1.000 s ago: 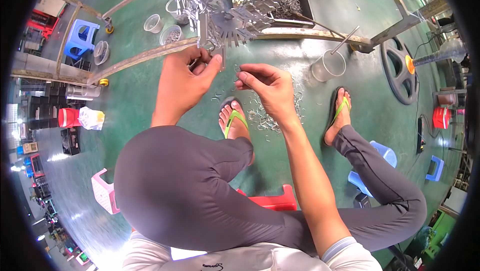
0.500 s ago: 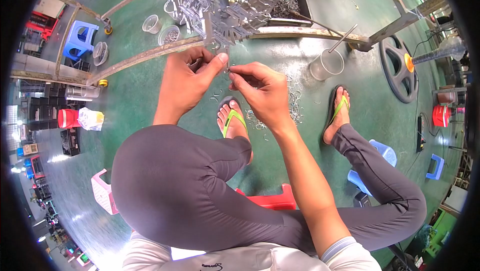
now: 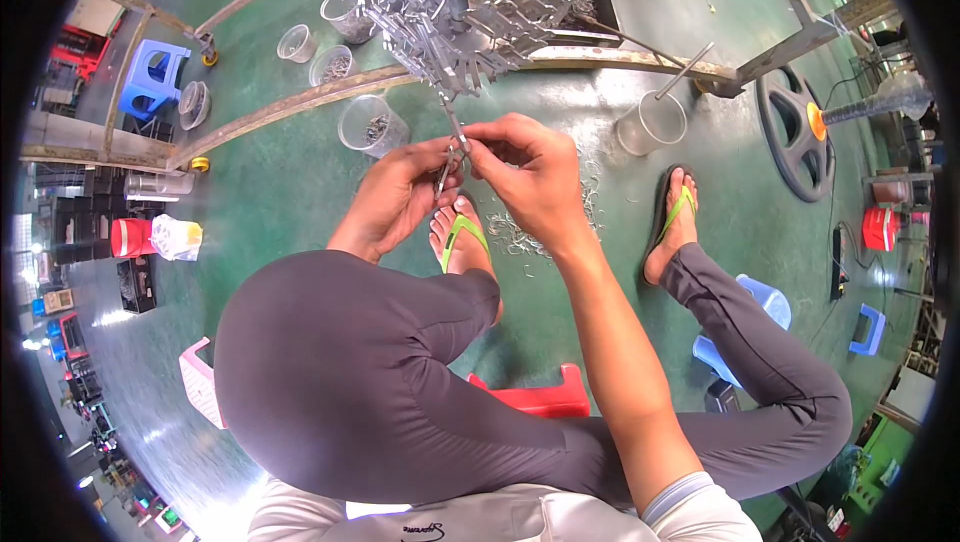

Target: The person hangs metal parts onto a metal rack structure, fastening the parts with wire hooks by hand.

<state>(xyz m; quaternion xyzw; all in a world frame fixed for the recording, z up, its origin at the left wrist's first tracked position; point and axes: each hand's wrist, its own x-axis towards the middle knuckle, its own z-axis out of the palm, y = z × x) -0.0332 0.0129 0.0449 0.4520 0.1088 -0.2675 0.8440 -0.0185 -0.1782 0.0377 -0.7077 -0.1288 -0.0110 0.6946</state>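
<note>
1. Silver-grey and slim, a small metal piece (image 3: pixel 443 178) sits between the person's two hands, below a dense, spiky cluster of flat silver metal parts (image 3: pixel 430 17). Fingers cover much of it, so I can't make out its full outline, or whether it is one piece or two.
2. The bare left hand (image 3: pixel 400 194) is nearly closed, its thumb and curled fingers gripping the small metal piece; its rear fingers are partly hidden.
3. The bare right hand (image 3: pixel 522 174) has its thumb and forefinger drawn together on the upper part of the same piece; its other fingers fold in behind, mostly out of my sight.
4. The cluster's top is cut off above, and it overlaps a black rectangular tray (image 3: pixel 605 4), whose dark contents I see only partly.
5. Near the left hand stands a clear round plastic tub (image 3: pixel 373 128) with small metal bits inside, too tiny to identify.
6. Thin curved silvery slivers (image 3: pixel 517 234) lie scattered on the green floor (image 3: pixel 590 322), some hidden behind the right hand and forearm.
</note>
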